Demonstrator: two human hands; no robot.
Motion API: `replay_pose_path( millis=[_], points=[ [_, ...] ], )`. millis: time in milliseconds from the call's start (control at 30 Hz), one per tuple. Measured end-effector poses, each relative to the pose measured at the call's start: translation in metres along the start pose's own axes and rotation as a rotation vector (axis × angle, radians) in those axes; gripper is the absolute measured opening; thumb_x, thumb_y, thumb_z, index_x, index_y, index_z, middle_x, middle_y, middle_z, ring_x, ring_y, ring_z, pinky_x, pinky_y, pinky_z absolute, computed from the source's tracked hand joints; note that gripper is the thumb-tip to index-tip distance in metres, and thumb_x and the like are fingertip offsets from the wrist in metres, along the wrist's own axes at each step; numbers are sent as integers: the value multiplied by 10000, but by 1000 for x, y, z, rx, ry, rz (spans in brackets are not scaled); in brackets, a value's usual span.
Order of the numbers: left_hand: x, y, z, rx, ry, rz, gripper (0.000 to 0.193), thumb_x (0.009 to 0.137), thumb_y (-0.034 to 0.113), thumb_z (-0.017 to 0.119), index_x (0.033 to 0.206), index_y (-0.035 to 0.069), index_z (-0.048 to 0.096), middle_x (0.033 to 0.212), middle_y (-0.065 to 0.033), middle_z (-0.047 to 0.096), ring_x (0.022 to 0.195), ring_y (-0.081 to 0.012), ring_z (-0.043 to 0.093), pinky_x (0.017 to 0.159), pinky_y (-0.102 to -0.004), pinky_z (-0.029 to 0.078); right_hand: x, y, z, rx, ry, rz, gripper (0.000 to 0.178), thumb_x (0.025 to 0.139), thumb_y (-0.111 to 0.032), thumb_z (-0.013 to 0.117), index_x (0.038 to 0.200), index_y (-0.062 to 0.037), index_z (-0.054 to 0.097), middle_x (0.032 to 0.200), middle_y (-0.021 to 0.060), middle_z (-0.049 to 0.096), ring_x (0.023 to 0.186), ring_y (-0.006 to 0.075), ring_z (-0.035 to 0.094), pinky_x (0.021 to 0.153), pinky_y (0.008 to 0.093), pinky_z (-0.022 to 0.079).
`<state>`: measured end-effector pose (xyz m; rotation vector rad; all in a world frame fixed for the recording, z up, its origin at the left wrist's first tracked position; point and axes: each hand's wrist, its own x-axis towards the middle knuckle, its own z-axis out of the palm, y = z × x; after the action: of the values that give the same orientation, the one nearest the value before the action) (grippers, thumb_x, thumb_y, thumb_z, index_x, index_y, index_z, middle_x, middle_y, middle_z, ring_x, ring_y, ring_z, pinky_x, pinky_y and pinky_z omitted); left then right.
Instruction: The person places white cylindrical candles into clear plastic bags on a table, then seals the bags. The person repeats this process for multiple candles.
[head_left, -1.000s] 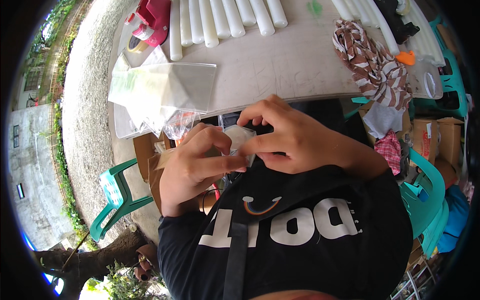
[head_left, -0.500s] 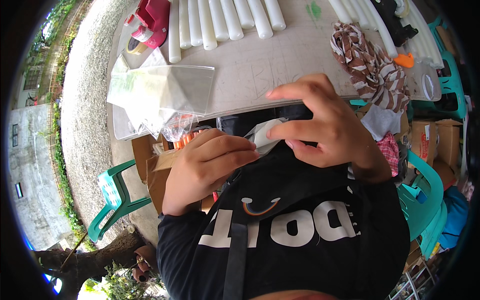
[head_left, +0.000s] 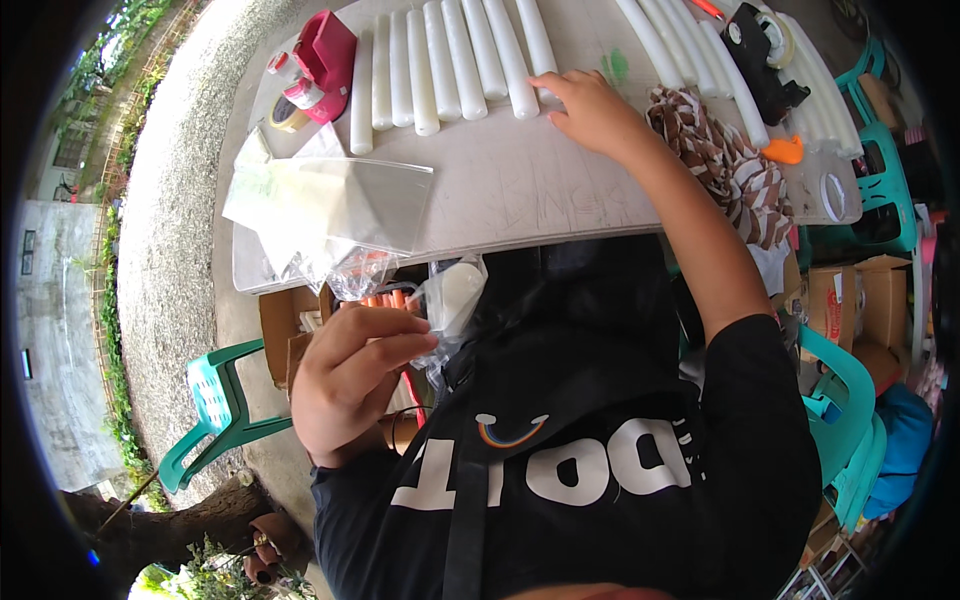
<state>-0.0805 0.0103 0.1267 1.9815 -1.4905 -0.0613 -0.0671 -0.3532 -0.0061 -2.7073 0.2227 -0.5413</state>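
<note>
My left hand, fingers pinched together, holds the edge of a clear plastic bag at the front of my black shirt. Inside the bag is a white candle, its round end facing up; the rest is hidden. My right hand reaches across the table, its index finger and thumb apart. The index fingertip touches the near end of the rightmost white candle in a row of several. A stack of clear plastic bags lies at the table's left front edge.
On the grey table are a pink tape dispenser, a tape roll, a brown and white cloth, a black dispenser and more white candles. Green plastic chairs and cardboard boxes stand around.
My right hand has left the bagged candle and stretched forward to the row of candles. My left hand has moved slightly left and down with the bag. The view has shifted a little.
</note>
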Motion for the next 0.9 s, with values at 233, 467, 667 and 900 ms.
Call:
replay_pose_path(
  millis=[233,467,667,900],
  points=[
    [-3,-12,27,-27,-127,-23,279,700,-100,740,937,45,713,986,-72,669,916,-258,683,766,-360,553,-17,-3,-45,244,167,423,251,954,-164,569,1199,-134,614,844,125,666,741,240,663,675,359,533],
    [12,-11,28,-98,-121,79,297,693,-90,712,953,52,710,984,-68,648,910,-255,671,762,-359,548,-74,37,-99,909,805,463,347,1038,-231,362,1097,10,605,624,10,493,521,74,405,483,229,323],
    [18,-9,36,-149,-128,91,402,630,-165,665,957,61,723,973,-70,641,888,-263,673,737,-349,545,-105,15,-149,1252,752,504,491,1060,-403,384,1000,22,622,542,-11,370,452,80,261,444,249,222],
    [11,-12,39,-113,-72,26,346,672,-65,715,981,88,736,956,-63,611,891,-251,658,729,-362,547,-112,-27,-161,1145,709,516,507,1044,-465,421,955,-11,628,513,-28,381,421,55,274,428,243,209]
  ],
)
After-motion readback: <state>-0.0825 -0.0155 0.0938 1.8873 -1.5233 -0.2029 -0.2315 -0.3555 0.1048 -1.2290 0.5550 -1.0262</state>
